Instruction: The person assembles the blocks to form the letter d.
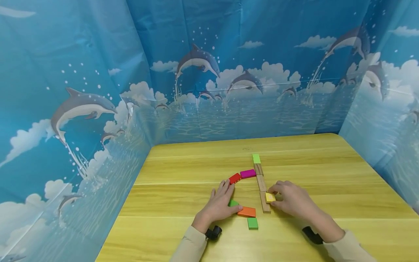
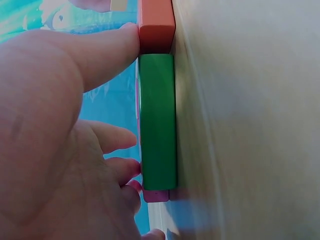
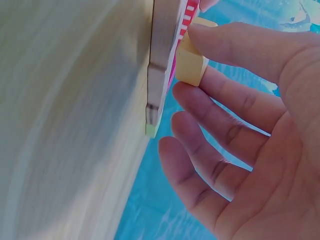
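Note:
My right hand (image 1: pixel 294 200) pinches a small yellow block (image 1: pixel 270 198) between thumb and fingers, beside a line of plain wooden blocks (image 1: pixel 261 183). The right wrist view shows that yellow block (image 3: pixel 190 67) held off the table. My left hand (image 1: pixel 217 203) lies spread over the left part of the layout, its thumb touching an orange block (image 1: pixel 247 211) and its fingertips at a red block (image 1: pixel 234 178). Partly under this hand is a green block (image 1: pixel 233 203). A magenta block (image 1: pixel 248 174) joins the red one to the wooden line.
A light green block (image 1: pixel 256 158) caps the far end of the wooden line. Another green block (image 1: pixel 252 223) lies nearest the person, below the orange one. A blue dolphin-print curtain (image 1: pixel 229 109) hangs behind and beside the wooden table (image 1: pixel 170 160).

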### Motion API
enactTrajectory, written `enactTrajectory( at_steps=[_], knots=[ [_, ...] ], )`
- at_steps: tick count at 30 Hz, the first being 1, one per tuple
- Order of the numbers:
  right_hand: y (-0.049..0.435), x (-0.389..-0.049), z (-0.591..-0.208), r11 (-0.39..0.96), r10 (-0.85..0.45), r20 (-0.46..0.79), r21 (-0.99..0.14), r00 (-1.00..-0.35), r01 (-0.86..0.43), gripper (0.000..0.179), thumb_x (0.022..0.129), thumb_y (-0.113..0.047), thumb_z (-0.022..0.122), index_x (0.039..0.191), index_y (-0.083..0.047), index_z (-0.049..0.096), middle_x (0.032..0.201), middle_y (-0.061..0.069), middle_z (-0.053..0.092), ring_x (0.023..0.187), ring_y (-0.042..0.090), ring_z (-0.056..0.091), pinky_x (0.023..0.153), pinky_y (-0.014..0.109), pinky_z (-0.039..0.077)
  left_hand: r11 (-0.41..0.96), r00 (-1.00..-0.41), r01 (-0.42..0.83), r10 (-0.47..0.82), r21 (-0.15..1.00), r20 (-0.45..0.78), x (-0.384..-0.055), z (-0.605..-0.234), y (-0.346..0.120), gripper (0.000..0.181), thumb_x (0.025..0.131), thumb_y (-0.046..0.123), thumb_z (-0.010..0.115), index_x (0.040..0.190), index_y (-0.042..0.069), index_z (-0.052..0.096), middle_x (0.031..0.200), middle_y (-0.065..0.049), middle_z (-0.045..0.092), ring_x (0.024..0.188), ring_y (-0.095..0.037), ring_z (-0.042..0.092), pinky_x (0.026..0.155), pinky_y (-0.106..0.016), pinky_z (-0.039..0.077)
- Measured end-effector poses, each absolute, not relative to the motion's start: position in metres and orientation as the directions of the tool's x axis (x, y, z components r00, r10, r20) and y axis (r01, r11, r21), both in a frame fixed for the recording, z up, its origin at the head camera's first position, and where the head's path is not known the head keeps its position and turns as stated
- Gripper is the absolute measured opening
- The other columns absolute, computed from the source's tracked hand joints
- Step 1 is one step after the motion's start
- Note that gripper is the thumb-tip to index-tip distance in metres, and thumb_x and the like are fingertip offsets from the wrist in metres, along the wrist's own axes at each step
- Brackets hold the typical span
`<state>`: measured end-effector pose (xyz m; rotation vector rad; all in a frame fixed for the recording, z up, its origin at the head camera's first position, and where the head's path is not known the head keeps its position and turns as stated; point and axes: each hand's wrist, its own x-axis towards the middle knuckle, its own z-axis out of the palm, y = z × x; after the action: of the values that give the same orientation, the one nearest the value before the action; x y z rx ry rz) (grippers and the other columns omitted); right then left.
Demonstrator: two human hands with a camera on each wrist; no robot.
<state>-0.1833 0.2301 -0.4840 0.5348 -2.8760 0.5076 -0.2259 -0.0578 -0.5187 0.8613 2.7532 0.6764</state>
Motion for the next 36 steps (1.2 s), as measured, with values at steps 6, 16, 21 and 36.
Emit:
enactTrajectory(
  at_steps=[6, 16, 21, 36],
  knots=[
    [0.218, -0.177, -0.485, 0.866, -0.336, 0.254, -0.294, -0.907, -0.404, 0.032, 0.071, -0.025, 0.092, 0.099, -0.020, 0.076, 0.091, -0.010, 0.066, 0.087, 0.016, 0.061, 0.065, 0.035, 0.051, 0.726, -0.814, 0.497, 0.580, 0.476, -0.035, -0.225, -0.518, -0.058, 0.086, 0.098, 0.055, 0.058, 0.162, 0.010, 0.021, 0.169, -0.009, 0.007, 0.154, -0.024, -0.002, 0.119, -0.060, 0.007],
    [0.200, -0.172, -0.491, 0.852, -0.355, 0.281, -0.294, -0.891, -0.432, 0.032, 0.069, -0.027, 0.093, 0.095, -0.024, 0.075, 0.095, -0.012, 0.064, 0.088, 0.011, 0.055, 0.069, 0.032, 0.050, 0.719, -0.814, 0.496, 0.580, 0.487, -0.028, -0.225, -0.518, -0.059, 0.086, 0.098, 0.055, 0.057, 0.162, 0.011, 0.022, 0.168, -0.009, 0.007, 0.154, -0.023, -0.001, 0.119, -0.060, 0.007],
    [0.196, -0.171, -0.493, 0.846, -0.365, 0.288, -0.295, -0.885, -0.445, 0.032, 0.067, -0.026, 0.094, 0.092, -0.025, 0.074, 0.091, -0.014, 0.060, 0.082, 0.009, 0.049, 0.063, 0.027, 0.045, 0.719, -0.815, 0.492, 0.579, 0.490, -0.032, -0.225, -0.517, -0.060, 0.086, 0.098, 0.056, 0.057, 0.162, 0.010, 0.021, 0.168, -0.009, 0.007, 0.154, -0.023, -0.001, 0.119, -0.060, 0.007],
    [0.196, -0.165, -0.494, 0.831, -0.400, 0.299, -0.282, -0.867, -0.480, 0.029, 0.067, -0.028, 0.094, 0.088, -0.025, 0.074, 0.087, -0.015, 0.054, 0.080, 0.010, 0.042, 0.056, 0.022, 0.040, 0.723, -0.818, 0.491, 0.575, 0.486, -0.030, -0.227, -0.520, -0.059, 0.086, 0.098, 0.057, 0.056, 0.162, 0.011, 0.021, 0.168, -0.008, 0.007, 0.154, -0.023, -0.002, 0.119, -0.060, 0.007]
  ],
)
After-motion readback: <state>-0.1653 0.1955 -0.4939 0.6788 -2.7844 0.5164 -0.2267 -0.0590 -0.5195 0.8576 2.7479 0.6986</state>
